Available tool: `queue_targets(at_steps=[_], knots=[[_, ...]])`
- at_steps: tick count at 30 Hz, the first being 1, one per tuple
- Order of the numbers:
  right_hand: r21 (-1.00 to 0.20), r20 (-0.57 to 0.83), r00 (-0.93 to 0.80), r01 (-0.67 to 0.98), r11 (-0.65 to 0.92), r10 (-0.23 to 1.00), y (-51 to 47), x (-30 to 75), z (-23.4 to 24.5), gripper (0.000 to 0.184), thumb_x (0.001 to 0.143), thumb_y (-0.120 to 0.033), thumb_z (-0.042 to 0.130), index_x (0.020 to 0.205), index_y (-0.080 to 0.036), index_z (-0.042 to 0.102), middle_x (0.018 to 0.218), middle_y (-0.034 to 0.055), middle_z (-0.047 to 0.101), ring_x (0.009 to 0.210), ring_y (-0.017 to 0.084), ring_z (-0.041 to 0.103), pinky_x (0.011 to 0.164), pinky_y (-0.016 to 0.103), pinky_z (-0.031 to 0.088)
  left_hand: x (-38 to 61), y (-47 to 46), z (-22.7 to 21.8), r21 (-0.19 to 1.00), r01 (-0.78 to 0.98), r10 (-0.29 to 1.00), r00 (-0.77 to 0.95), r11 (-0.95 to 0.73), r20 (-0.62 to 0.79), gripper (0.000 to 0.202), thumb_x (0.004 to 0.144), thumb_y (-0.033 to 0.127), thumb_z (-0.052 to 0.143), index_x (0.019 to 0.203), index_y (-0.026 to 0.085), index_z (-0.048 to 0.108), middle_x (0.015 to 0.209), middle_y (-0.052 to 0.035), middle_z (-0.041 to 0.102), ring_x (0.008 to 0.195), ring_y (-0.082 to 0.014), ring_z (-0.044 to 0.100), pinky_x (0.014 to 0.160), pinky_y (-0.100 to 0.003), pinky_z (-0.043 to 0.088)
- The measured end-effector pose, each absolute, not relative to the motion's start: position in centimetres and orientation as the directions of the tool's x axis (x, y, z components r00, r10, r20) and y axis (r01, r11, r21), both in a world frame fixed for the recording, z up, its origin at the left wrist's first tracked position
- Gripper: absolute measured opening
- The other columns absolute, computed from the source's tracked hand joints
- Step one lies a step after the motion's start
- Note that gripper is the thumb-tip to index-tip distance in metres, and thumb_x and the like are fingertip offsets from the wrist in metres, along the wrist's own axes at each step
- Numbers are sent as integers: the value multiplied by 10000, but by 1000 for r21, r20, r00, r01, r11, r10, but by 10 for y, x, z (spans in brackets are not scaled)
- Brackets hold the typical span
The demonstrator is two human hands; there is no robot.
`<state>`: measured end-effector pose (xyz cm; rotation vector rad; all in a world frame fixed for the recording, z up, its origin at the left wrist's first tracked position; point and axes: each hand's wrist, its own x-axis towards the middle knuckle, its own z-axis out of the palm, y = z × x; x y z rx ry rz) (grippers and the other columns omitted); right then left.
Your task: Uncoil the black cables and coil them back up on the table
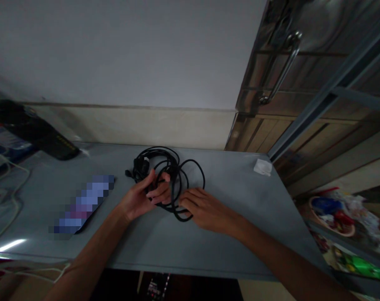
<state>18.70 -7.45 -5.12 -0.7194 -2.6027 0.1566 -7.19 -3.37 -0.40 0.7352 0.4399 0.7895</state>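
A tangled black cable [174,171] lies in loose loops on the grey table [227,217], with a dark plug end at its upper left. My left hand [144,196] grips strands of the cable, fingers curled around them near the plug. My right hand [205,209] rests palm down on the lower right loops, its fingers pressed onto the cable.
A blurred-out flat object [83,202] lies left of my hands. A black device [36,131] leans at the back left, with white cords [8,184] beside it. A small white crumpled piece [262,167] sits at the back right corner. A metal cabinet [302,83] stands right; clutter lies below it.
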Motion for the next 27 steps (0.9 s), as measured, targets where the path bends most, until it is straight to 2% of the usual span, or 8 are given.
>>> queue_targets(at_steps=[2,5,9,12,16,21,27], knots=[[-232,372,-757,485,843,537,-75,186,-50,255,1171,-213,528,1386,-157,652,1324,115,705,1237,236,614,1153,413,536,-73,-33,-5,752,-474,782,616,459,-89,295,1051,437,768,1092,145,771,577,105,281,471,-84,354,634,-259,525],[-229,375,-749,497,837,547,-76,186,-49,318,1184,-314,538,1453,-182,645,1262,112,694,1195,244,607,1090,413,555,-76,-32,-10,799,-416,777,622,434,-98,257,1021,402,816,1086,159,764,574,117,270,441,-60,263,557,-215,468],[-223,348,-757,506,833,553,-76,188,-46,299,1151,-439,612,1260,-189,736,1209,108,674,1147,252,602,1025,416,563,-75,-33,-13,860,-345,774,626,377,-88,241,1023,397,812,1086,166,783,547,109,302,453,-63,253,532,-201,449],[-204,345,-765,505,839,544,-76,190,-44,301,1143,-462,623,1144,-185,740,1218,109,655,1157,256,597,1028,421,555,-72,-33,-13,870,-343,799,595,355,-92,217,1021,355,812,1117,162,787,577,94,348,471,-72,311,511,-204,430],[-179,361,-769,498,848,528,-75,190,-42,254,1164,-413,594,1130,-192,716,1265,112,653,1211,239,603,1078,409,535,-69,-32,-11,853,-359,799,592,378,-105,229,1001,334,825,1147,164,780,671,49,468,518,-96,443,507,-235,439],[-183,334,-783,492,851,524,-75,188,-37,228,1168,-388,589,1159,-176,674,1192,105,697,1154,251,629,1053,428,532,-69,-32,-12,857,-348,790,605,380,-104,299,988,347,840,1209,153,789,714,-5,568,621,-146,570,587,-269,495],[-202,325,-786,485,851,525,-76,188,-45,354,1141,-503,636,1188,-154,663,1144,123,754,1096,264,689,1042,435,532,-73,-34,-18,901,-217,749,644,375,-156,377,1000,380,833,1330,209,768,859,-61,708,762,-200,697,720,-310,582]])
